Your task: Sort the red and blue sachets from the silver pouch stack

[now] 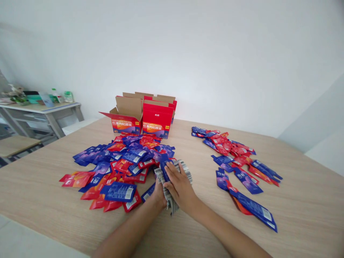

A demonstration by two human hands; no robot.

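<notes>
My left hand (159, 196) and my right hand (179, 186) together clasp a thick stack of sachets (172, 171) held on edge against the wooden table (301, 200). The left hand sits under and behind the stack, the right hand presses on it from the right with fingers spread over the top. A large loose pile of red and blue sachets (118, 161) lies just left of the hands. A second, thinner spread of sachets (236, 157) lies to the right.
Two open red cartons (154, 120) stand at the table's far side, behind the big pile. A grey side table (45, 109) with bottles and clutter stands at the far left, by the white wall.
</notes>
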